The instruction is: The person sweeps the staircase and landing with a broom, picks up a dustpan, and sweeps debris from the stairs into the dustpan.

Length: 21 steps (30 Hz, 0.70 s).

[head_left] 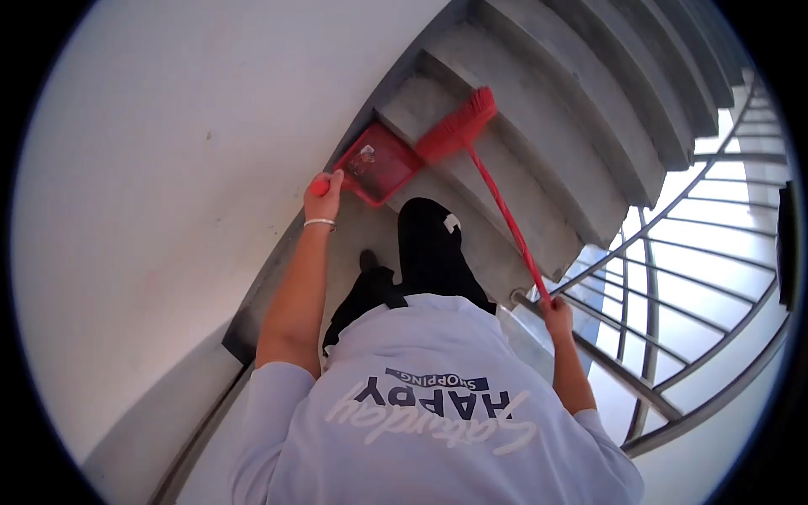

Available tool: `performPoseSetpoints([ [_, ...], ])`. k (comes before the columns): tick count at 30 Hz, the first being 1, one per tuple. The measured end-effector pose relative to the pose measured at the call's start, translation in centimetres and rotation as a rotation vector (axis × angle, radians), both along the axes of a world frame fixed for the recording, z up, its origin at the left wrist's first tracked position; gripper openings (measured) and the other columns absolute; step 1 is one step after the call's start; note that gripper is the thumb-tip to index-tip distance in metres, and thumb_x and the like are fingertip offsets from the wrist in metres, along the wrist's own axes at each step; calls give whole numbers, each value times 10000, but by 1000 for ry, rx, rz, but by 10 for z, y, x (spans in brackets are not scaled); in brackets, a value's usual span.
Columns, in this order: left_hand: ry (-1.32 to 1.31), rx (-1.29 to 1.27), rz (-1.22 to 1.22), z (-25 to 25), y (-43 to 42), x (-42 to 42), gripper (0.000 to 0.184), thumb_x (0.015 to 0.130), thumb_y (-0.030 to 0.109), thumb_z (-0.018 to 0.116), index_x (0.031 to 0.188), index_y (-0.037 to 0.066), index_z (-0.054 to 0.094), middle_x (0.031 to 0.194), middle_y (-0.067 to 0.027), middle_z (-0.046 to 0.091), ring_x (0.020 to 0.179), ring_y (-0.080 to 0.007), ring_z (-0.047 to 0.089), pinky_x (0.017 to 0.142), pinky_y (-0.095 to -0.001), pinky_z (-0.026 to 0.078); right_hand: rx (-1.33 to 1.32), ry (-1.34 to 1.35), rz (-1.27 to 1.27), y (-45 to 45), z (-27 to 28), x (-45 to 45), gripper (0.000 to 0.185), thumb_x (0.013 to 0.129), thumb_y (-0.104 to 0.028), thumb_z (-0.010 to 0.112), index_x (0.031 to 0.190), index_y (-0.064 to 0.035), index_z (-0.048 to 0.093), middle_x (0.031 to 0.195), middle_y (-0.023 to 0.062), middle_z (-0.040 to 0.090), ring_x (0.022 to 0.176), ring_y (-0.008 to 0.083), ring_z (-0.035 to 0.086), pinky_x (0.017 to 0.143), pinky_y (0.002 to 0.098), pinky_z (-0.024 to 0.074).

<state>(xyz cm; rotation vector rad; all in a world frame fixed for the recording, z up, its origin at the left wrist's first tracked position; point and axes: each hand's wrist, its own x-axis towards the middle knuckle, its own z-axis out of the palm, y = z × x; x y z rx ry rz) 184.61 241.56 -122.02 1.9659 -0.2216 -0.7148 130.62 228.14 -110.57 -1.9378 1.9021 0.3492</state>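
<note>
Gripping dustpan point(392, 174) in left hand point(323, 200), broom point(502, 206) in right hand point(558, 321). Looks like sweep-in time; probably needs dustpan steady, broom nudged left.

Wall point(185, 177) left, railing point(648, 393) right, broom point(457, 128) obstructing gap

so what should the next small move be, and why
Probably a short stroke of the red broom head toward the red dustpan, holding the pan steady: one end of the broom head is right by the pan's edge, some litter lies in the pan, and the left hand grips the pan's handle while the right hand grips the broom handle.
</note>
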Motion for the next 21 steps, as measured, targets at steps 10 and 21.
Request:
performPoseSetpoints([
  [10,148,-336,143,72,217,-59,297,867,247,609,1034,2,615,930,-93,589,874,-184,585,796,-310,509,238,-407,-488,127,-15,-30,411,879,-411,559,722,-32,579,537,24,513,423,118,504,397,278,403],
  [21,94,-328,292,67,310,-194,185,902,190,545,909,7,520,1114,-196,585,854,-233,625,746,-328,538,229,-269,-222,188,-26,-149,416,876,-378,549,771,24,554,560,186,532,527,310,551,528,418,420],
])
